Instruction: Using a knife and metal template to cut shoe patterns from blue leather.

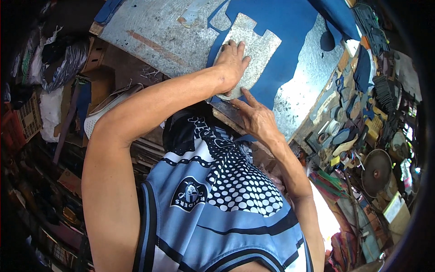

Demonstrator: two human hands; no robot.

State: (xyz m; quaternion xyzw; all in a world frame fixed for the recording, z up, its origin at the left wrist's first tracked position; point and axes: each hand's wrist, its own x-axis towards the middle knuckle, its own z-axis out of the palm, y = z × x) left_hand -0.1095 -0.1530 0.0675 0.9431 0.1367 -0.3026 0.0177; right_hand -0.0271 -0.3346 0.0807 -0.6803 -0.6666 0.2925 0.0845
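A flat, speckled grey-white pattern template [260, 50], notched along its far edge, lies on a blue sheet of material [292, 22]. Flat on the template's left part rests my left hand [232, 65], its fingers spread toward the far side. At the template's near end is my right hand [259, 119], with one finger stretched to the edge and another held apart from it. Its remaining fingers are partly hidden, and nothing shows in its grasp. The sheet has cut-outs along its left and right edges.
Under the sheet is a worn metal-topped table [154, 36]. Cut scraps and rolls of tape [333, 127] crowd its right side, near a round fan [376, 173]. Plastic bags [65, 63] hang at left, above a crate [31, 115]. A white perforated chair [106, 106] stands by the table.
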